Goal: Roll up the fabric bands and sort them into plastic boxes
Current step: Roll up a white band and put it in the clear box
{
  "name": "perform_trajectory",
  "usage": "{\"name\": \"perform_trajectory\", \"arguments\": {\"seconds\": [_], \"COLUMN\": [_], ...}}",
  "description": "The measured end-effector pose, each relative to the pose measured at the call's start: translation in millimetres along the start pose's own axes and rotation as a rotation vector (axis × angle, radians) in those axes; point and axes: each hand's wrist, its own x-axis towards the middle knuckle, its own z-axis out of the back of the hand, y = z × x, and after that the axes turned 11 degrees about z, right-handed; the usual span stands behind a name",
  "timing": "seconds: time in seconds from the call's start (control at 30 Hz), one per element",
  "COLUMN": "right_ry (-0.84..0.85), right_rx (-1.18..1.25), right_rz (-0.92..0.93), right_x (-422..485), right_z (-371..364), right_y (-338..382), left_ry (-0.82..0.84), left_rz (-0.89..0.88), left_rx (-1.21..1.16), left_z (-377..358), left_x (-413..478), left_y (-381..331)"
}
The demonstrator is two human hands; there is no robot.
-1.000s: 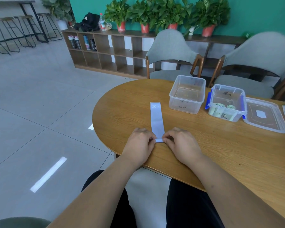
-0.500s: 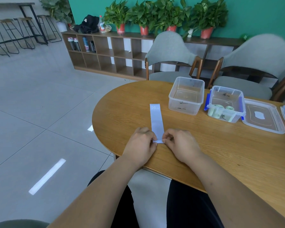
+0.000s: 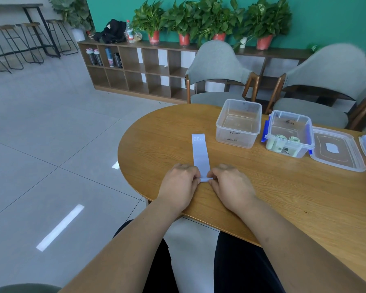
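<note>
A pale lilac fabric band (image 3: pixel 200 153) marked "20" lies flat on the wooden table (image 3: pixel 283 197), running away from me. Its near end is curled into a small roll. My left hand (image 3: pixel 181 185) pinches that roll from the left and my right hand (image 3: pixel 230 183) pinches it from the right. Beyond the band stands a clear plastic box (image 3: pixel 238 123) with nothing in it. To its right a box with blue clips (image 3: pixel 290 134) holds several rolled pale green bands (image 3: pixel 276 141).
Two box lids (image 3: pixel 338 150) lie at the table's right end. Two grey chairs (image 3: pixel 218 66) stand behind the table, with a low shelf unit and potted plants along the green wall. The table's rounded left edge drops to the tiled floor.
The hands have stayed at the band's near end. The rolled part has grown very slightly and the flat length looks a little shorter.
</note>
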Motion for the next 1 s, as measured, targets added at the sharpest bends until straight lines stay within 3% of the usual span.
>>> {"name": "perform_trajectory", "arguments": {"seconds": [0.37, 1.0], "right_ry": [-0.030, 0.001], "right_rx": [0.016, -0.020], "right_rz": [-0.006, 0.025], "right_x": [6, 18], "right_z": [1, -2], "right_y": [-2, -7], "left_ry": [0.024, 0.017], "left_rz": [-0.017, 0.029], "left_rx": [0.074, 0.005], "left_z": [-2, -1], "left_x": [4, 18], "left_y": [3, 5]}}
